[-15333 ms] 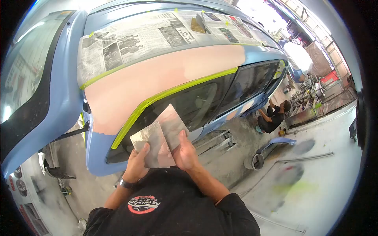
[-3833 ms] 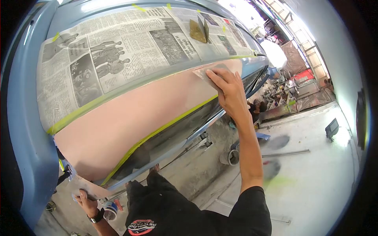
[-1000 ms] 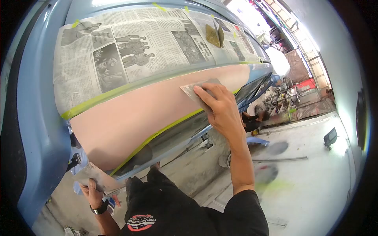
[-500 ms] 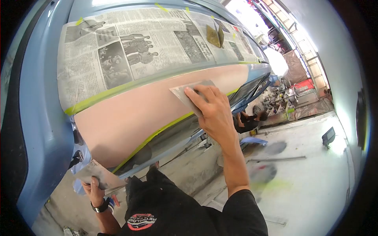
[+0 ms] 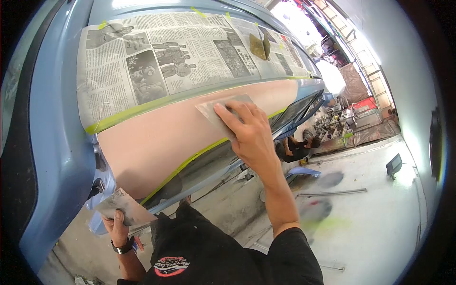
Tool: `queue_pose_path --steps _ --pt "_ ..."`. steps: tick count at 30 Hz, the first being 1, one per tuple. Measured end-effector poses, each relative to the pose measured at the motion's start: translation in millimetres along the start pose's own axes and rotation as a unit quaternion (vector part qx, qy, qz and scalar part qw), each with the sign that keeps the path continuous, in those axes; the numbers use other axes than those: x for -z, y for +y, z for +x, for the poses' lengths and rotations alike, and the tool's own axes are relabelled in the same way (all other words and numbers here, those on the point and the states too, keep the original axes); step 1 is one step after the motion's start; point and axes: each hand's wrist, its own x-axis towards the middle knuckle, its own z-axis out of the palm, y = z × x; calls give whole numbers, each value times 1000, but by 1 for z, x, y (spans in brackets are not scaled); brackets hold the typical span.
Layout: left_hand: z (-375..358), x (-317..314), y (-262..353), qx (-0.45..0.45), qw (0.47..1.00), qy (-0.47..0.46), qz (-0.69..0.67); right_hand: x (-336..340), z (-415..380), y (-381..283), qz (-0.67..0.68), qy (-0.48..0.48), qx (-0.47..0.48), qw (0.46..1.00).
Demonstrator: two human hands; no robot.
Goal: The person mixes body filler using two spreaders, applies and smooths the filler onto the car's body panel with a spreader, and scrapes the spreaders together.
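Observation:
My right hand [image 5: 254,137] presses a thin grey rectangular putty spreader [image 5: 209,115] against the pink-coated car panel [image 5: 152,149], fingers spread over its upper face. At lower left, my left hand [image 5: 117,229] pinches a second flat grey putty spreader [image 5: 126,209], smeared with pinkish residue, its thumb on top. That one is held beside the panel's near end. Yellow-green masking tape [image 5: 137,113] borders the panel, and newspaper [image 5: 109,71] covers the blue bodywork above it.
A folded brown piece of sandpaper [image 5: 260,46] lies on the newspaper. Another person in dark clothes [image 5: 297,147] crouches beyond the car. Farther back stand a cluttered rack [image 5: 335,123] and a ladder [image 5: 377,88]. A floodlight [image 5: 394,166] and a metal rod [image 5: 332,192] are at right.
My right hand has slid slightly left along the panel with its spreader. The left hand has lifted its spreader a little up and right. The view has shifted slightly.

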Motion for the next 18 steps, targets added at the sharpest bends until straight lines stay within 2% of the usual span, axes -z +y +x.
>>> queue_pose_path --steps 4,10,13,18 --pt "3 2 5 10 999 -46 7 -25 10 -9 -24 46 9 999" --pt "1 4 -2 9 1000 -11 14 -18 0 -12 1 12 3 1000" --pt "3 0 1 11 999 -35 -24 0 -2 -20 -13 -37 -16 999" --pt "6 -7 10 18 997 -67 -23 -28 13 -43 -9 44 0 999"
